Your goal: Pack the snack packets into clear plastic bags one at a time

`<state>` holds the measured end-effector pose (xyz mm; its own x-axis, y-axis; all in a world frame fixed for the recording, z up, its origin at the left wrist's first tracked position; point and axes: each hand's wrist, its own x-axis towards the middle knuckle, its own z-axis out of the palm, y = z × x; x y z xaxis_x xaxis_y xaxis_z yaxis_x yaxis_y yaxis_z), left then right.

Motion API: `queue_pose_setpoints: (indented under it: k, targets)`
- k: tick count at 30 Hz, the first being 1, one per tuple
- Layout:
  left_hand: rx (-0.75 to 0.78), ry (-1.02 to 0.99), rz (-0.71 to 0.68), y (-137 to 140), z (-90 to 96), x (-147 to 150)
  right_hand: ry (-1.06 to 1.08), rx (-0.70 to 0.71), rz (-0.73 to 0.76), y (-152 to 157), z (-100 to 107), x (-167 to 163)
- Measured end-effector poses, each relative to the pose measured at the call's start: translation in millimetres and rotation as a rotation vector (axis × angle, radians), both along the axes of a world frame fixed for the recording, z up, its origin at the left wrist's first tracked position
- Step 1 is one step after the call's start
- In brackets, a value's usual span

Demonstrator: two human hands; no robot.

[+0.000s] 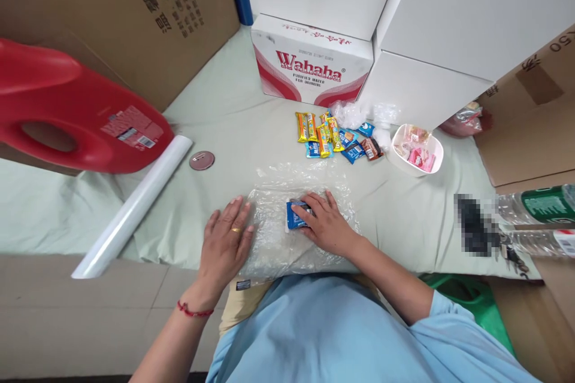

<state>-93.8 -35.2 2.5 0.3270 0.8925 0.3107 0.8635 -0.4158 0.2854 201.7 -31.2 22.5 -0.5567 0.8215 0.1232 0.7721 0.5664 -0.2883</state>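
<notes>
A thin clear plastic sheet [269, 245] lies crinkled on the cloth in front of me. On it rests a small blue snack packet [295, 216], partly covered by the fingers of my right hand [330, 224], which grip it. My left hand [227, 236] lies palm down with fingers stretched out, at the sheet's left edge, holding nothing. Beyond the sheet is a loose group of wrapped snacks: several yellow packets [324, 141], blue packets [353, 151] and a brown packet [372, 148].
A white bowl [415, 169] holds pink packets, beside crumpled clear plastic [348, 114]. Leftward are a round compact-like disc [202, 160], a white roll [135, 206] and a red jug [81, 114]. A Wahaha carton [309, 66] stands behind; plastic bottles [545, 203] lie right.
</notes>
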Motion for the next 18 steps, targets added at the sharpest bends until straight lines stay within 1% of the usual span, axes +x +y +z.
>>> queue_pose_setpoints:
  k: [2, 4, 7, 9, 12, 15, 18]
  targets:
    - [0.077, -0.049, -0.042, -1, 0.7, -4, 0.035, -0.007, 0.001, -1, 2, 4]
    - [0.101, -0.074, -0.113, -2, 3.9, -10, 0.118, 0.027, -0.004, -5, 6, 12]
    - [0.05, -0.088, -0.206, -10, 12.5, -20, 0.285, 0.122, 0.018, -23, 13, 36]
    - [-0.002, -0.097, -0.255, -20, 18.3, -27, 0.345, 0.142, 0.062, -41, 16, 56]
    - [-0.079, -0.092, -0.366, -39, 22.4, -34, 0.31, 0.101, 0.117, -70, 15, 83]
    - [-0.129, -0.047, -0.473, -52, 17.7, -34, 0.219, 0.045, 0.122, -90, 7, 96]
    - [-0.149, -0.06, -0.483, -53, 8.2, -33, 0.192, 0.024, 0.08, -95, 0, 95]
